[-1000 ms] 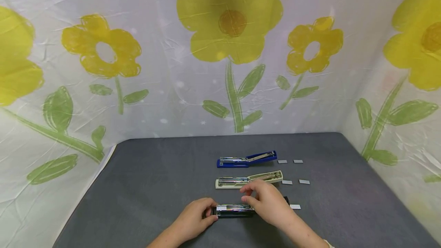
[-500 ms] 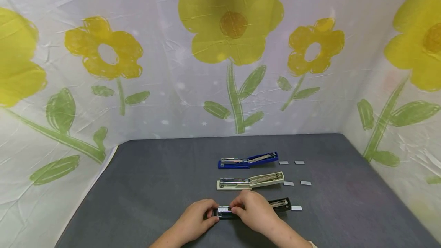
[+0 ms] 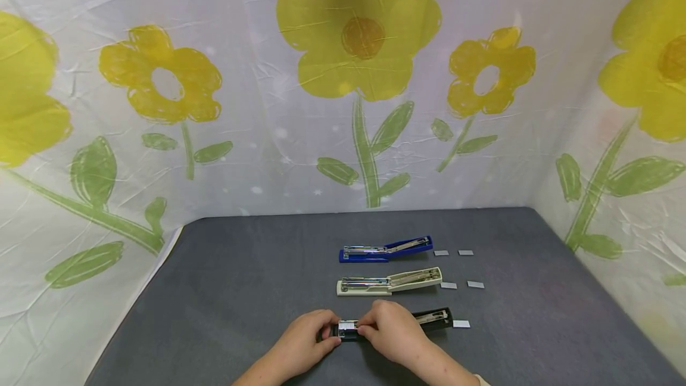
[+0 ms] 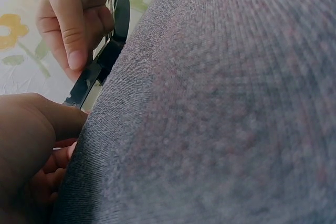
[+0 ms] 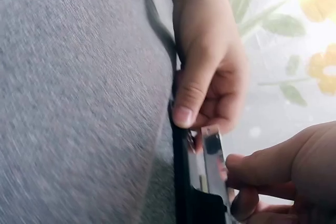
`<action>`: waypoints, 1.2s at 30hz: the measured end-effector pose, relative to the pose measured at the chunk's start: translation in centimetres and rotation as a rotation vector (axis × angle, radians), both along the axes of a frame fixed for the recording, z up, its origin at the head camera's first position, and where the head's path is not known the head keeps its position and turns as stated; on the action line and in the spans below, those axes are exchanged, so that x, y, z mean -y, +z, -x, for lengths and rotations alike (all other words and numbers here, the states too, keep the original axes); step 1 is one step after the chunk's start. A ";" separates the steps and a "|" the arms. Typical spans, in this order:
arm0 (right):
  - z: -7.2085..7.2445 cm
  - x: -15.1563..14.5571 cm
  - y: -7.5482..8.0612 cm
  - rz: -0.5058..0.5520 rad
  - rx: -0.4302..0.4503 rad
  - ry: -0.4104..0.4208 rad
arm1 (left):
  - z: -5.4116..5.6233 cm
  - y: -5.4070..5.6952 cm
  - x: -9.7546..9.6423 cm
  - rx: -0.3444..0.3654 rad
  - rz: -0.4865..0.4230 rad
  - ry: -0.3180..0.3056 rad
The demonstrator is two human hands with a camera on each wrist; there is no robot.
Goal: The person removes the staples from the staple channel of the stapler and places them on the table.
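A black stapler [image 3: 440, 317] lies swung open on the dark table in the head view, its metal magazine facing up. My left hand [image 3: 308, 338] grips its left end, thumb on the near side and fingers on the far side. Against that end sits a silvery strip of staples [image 3: 347, 326] in the magazine. My right hand [image 3: 396, 332] pinches the stapler around its magazine, just right of the strip, covering the middle. In the right wrist view, the right hand's fingertips [image 5: 239, 163] touch the metal magazine [image 5: 212, 156]; whether they also touch staples I cannot tell.
Behind lie an opened cream stapler [image 3: 364, 285] and an opened blue stapler [image 3: 364, 253]. Small pale staple strips [image 3: 461, 324] rest to the right of the staplers, one by the black stapler and two by each other one. A flowered curtain [image 3: 268, 136] encloses the table [image 3: 241, 273].
My right hand has come down from above the black stapler and moved left along its magazine, uncovering the raised right part. The left hand keeps its hold on the left end.
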State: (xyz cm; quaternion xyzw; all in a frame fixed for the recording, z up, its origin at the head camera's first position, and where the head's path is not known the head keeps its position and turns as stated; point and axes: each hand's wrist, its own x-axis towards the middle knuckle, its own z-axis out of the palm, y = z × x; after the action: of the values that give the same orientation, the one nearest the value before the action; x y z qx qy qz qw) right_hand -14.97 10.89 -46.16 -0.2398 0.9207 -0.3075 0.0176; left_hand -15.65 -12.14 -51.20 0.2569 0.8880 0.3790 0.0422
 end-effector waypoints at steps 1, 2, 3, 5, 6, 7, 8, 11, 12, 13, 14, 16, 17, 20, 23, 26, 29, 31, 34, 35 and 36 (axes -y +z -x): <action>0.0 0.1 0.0 0.007 0.011 0.005 | 0.0 0.0 0.0 0.005 0.000 0.000; 0.0 0.2 -0.1 0.010 0.018 0.007 | 0.0 0.0 0.0 0.009 0.001 0.000; -0.1 0.3 -0.1 0.012 0.020 0.008 | 0.0 0.0 0.0 0.010 0.002 0.000; -0.1 0.4 -0.2 0.011 0.012 0.006 | 0.0 0.0 0.0 0.014 0.003 0.000; -0.1 0.4 -0.2 0.013 0.005 0.006 | 0.0 0.0 0.0 0.015 0.003 0.000; -0.2 0.5 -0.3 0.016 -0.001 0.006 | 0.0 0.0 0.1 0.016 0.004 0.001; -0.2 0.5 -0.3 0.018 -0.010 0.006 | 0.0 -0.1 0.1 0.018 0.004 0.001; -0.3 0.7 -0.4 0.024 -0.028 -0.008 | 0.0 -0.1 0.1 0.022 0.002 0.001; -0.4 0.8 -0.4 0.025 -0.030 -0.016 | 0.0 -0.1 0.1 0.024 0.001 0.001; -0.4 0.8 -0.4 0.026 -0.028 -0.026 | 0.0 0.0 0.1 0.024 0.000 0.001; -0.4 0.8 -0.4 0.030 -0.023 -0.036 | 0.0 0.0 0.1 0.025 -0.001 0.000; -0.4 0.9 -0.5 0.043 -0.014 -0.055 | -0.1 0.0 0.2 0.023 -0.001 0.000; -0.4 1.0 -0.5 0.049 -0.012 -0.063 | -0.1 0.0 0.2 0.023 0.000 0.000; -0.1 1.2 -0.6 0.077 -0.017 -0.076 | -0.1 0.0 0.2 0.028 0.005 -0.001; 0.2 1.4 -0.8 0.114 -0.014 -0.085 | 0.0 0.0 0.2 0.025 0.016 -0.001; 0.4 1.5 -0.9 0.156 0.000 -0.067 | 0.0 0.0 0.1 0.022 0.021 -0.005; 0.5 1.5 -0.8 0.173 0.021 -0.027 | 0.0 0.1 0.0 0.025 0.018 -0.009; 0.6 1.5 -0.7 0.173 0.035 0.001 | 0.0 0.1 0.0 0.029 0.015 -0.008; 0.7 1.6 -0.6 0.181 0.054 0.016 | 0.0 0.1 0.1 0.028 0.013 -0.006; 0.8 1.6 -0.6 0.188 0.062 0.017 | 0.0 0.2 0.1 0.025 0.012 -0.005; 0.9 1.5 -0.6 0.196 0.068 0.016 | 0.0 0.2 0.1 0.022 0.011 -0.004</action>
State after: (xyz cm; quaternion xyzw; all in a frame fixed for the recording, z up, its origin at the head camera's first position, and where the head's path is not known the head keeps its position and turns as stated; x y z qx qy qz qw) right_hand -15.85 9.36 -46.71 -0.2372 0.8832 -0.4037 0.0279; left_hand -15.67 -12.21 -51.03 0.2544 0.8890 0.3769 0.0539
